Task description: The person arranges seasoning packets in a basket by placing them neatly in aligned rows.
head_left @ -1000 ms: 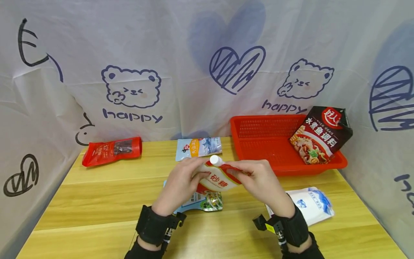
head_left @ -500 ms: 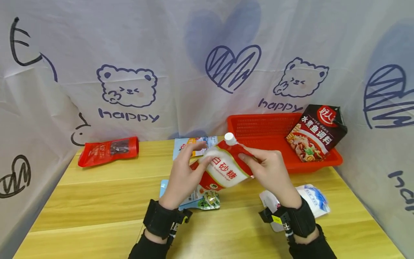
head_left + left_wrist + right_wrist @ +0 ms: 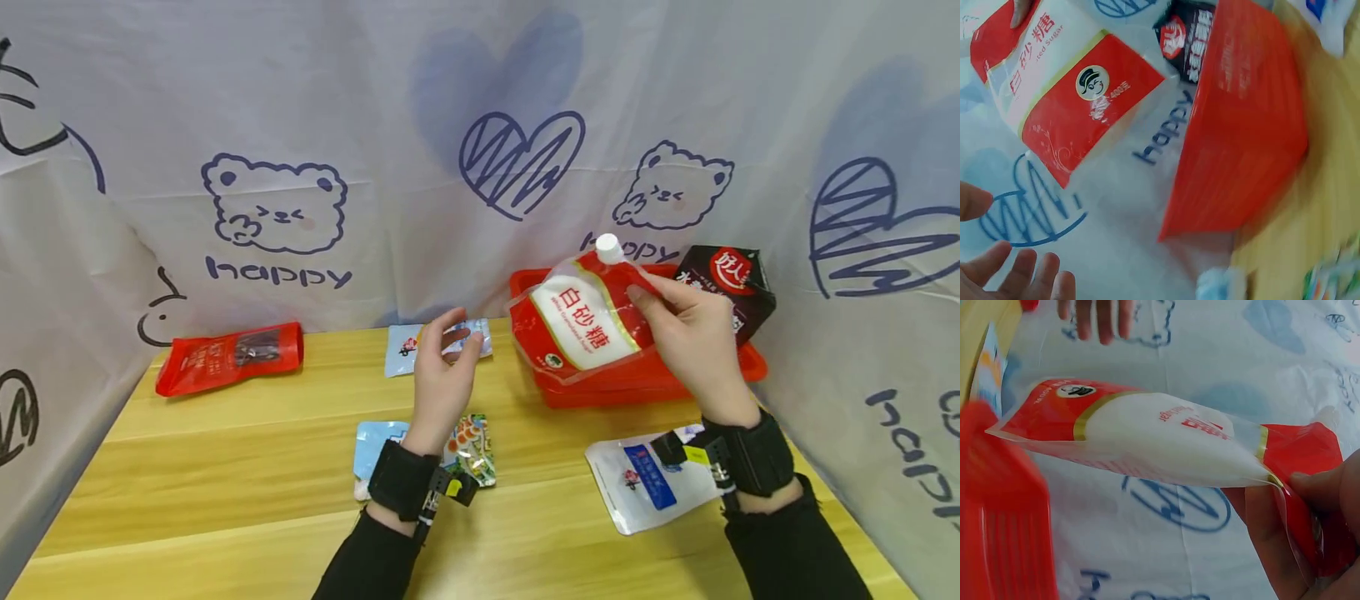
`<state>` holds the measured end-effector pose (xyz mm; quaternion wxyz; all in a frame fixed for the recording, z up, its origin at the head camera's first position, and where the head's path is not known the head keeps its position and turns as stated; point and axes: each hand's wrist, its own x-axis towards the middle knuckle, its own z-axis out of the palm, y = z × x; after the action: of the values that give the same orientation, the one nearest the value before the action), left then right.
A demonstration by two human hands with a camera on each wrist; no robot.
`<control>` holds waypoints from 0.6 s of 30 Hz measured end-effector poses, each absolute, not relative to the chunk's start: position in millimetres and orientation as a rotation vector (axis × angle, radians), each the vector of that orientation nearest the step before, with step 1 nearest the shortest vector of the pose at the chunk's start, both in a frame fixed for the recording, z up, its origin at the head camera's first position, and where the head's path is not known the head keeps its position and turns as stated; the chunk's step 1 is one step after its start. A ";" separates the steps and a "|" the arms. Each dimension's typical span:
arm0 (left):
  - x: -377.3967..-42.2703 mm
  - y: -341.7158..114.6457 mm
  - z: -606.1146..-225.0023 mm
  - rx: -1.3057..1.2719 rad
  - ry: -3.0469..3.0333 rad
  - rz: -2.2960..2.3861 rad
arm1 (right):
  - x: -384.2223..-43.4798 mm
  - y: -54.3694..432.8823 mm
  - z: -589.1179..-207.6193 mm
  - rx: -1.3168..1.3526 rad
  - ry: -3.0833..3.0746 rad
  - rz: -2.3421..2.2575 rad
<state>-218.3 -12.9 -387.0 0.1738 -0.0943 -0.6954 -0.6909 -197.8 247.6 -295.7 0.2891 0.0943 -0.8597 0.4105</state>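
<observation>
- Right hand (image 3: 690, 350) pinches capped sugar pouch (image 3: 581, 321), lettered "白砂糖 / White Granulated Sugar", aloft by red basket (image 3: 600, 392), far right.
- Left hand (image 3: 444, 379): empty, fingers loosely curved, left of pouch.
- Black packet (image 3: 750, 287), in basket: "好人".

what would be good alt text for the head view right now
A person's right hand holds a white-capped sugar pouch in front of a red basket with a black packet in it. The left hand is raised, holding nothing. A red packet and paler ones lie on the wooden table, before a doodled cloth.
</observation>
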 end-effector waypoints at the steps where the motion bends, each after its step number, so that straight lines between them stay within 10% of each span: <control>1: -219.9 -9.7 -387.7 -0.244 -1.976 -1.996 | -199.4 252.3 -292.7 0.230 -2.306 1.088; 18: -245.6 35.5 -413.9 -0.077 -2.167 -2.140 | -245.3 322.1 -284.3 -0.025 -2.544 0.937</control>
<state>-245.6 35.5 -413.9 0.0473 -0.0254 -0.7105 -0.7017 -245.3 322.1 -284.3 0.2134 -0.0089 -0.9167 0.3377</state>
